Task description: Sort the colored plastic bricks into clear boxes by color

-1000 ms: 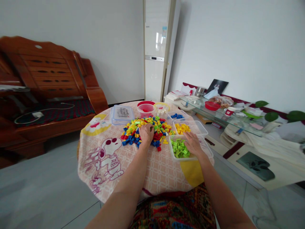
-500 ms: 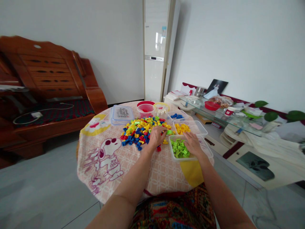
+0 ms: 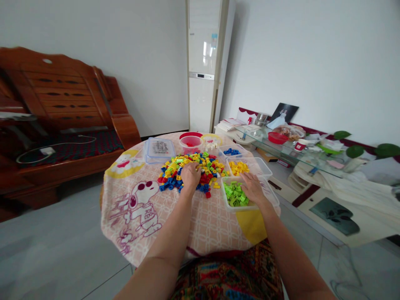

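Observation:
My left hand [image 3: 191, 176] is over the pile of mixed toy building bricks [image 3: 175, 168], with its fingers bent together among them. What its fingertips hold, if anything, is hidden. My right hand [image 3: 252, 187] lies with outstretched fingers across the right rim of a clear plastic box with green bricks [image 3: 235, 194]. Its fingertips are near a second clear box with yellow bricks [image 3: 239, 168], just behind. Farther back, another clear box contains blue bricks [image 3: 230, 152]. A pink-toned round tub [image 3: 191, 143] with some red bricks stands behind the pile, beside a small group of white bricks [image 3: 211, 146].
The round table wears a patterned cloth [image 3: 206, 227]. A blue-edged box lid [image 3: 160, 150] lies at its back left. On the right, a glass-topped cabinet [image 3: 281, 152] bears a red bowl [image 3: 278, 138] and other items. A wooden bench [image 3: 68, 108] stands at left.
My left hand has moved left, from beside the boxes with a green brick near its fingertips to the middle of the pile. My right hand has stayed at the green bricks' box.

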Demonstrator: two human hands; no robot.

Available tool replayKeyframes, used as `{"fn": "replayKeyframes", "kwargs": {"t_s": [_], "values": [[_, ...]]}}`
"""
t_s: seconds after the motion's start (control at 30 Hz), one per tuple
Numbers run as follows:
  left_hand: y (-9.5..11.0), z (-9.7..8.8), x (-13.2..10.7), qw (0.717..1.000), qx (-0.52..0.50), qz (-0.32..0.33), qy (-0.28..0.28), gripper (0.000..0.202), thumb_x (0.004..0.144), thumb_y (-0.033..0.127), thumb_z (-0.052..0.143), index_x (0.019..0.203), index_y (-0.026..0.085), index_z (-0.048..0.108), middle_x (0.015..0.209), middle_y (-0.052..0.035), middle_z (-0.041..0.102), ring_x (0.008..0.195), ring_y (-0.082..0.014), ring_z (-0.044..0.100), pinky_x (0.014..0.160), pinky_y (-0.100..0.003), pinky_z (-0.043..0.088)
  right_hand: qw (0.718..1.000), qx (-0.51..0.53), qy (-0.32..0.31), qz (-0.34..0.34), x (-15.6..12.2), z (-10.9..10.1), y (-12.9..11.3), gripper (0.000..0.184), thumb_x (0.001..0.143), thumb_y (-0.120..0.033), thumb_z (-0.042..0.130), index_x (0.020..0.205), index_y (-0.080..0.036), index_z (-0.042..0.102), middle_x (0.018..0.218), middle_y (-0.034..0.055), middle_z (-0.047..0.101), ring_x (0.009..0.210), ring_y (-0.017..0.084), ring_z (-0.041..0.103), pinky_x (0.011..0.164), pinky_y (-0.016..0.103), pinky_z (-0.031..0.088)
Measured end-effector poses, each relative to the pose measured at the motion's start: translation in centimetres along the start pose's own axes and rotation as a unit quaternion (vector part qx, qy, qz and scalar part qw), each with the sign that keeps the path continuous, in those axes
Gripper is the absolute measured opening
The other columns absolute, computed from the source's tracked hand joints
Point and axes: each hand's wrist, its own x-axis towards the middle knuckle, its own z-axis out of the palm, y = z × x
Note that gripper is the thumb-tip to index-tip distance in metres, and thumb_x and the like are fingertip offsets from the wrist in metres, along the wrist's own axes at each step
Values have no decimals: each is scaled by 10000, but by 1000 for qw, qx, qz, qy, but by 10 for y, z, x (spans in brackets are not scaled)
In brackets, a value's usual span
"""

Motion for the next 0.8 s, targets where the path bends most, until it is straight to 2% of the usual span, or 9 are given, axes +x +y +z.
{"fn": "replayKeyframes", "kwargs": {"t_s": [0.1,0.27,0.4,0.5,0.67,0.8], "values": [[-4,-2,0,999,34,-24,-26,184,909,305,590,968,212,738,943,-81,740,858,-196,661,756,-262,496,1000,-3,-1,5,0,1,0,590,891,-224,461,1476,-155,499,1519,130,518,1403,298,414,1185,483,262],[8,-4,-4,995,66,-43,-65,172,919,313,606,909,203,737,972,-101,729,971,-232,668,781,-275,475,1000,-5,-6,6,1,0,0,588,893,-224,468,1476,-148,499,1519,132,518,1405,289,415,1188,462,257],[14,-9,-5,997,38,-44,-51,160,894,245,626,991,221,751,1035,-85,746,1022,-228,679,819,-275,481,1000,-5,-6,5,1,-2,-1,588,893,-225,470,1474,-141,497,1519,134,516,1402,289,415,1189,465,256],[14,-9,-4,999,-1,-37,-29,201,879,214,631,1032,210,761,1042,-76,756,963,-209,697,824,-279,496,1000,-4,-4,3,1,-2,-1,581,897,-228,468,1471,-148,500,1512,124,524,1395,287,424,1189,463,258],[22,0,-7,992,-106,50,-43,186,855,175,624,971,179,770,971,-66,758,822,-175,687,800,-282,524,1000,-2,4,1,0,0,0,581,897,-229,457,1474,-167,499,1511,126,527,1393,294,430,1185,488,262],[38,12,-18,967,-197,134,-90,171,846,154,632,929,183,779,925,-61,751,797,-162,668,797,-279,528,1000,-4,7,1,0,1,1,575,896,-230,459,1466,-166,512,1504,117,537,1394,293,432,1187,470,260]]}}
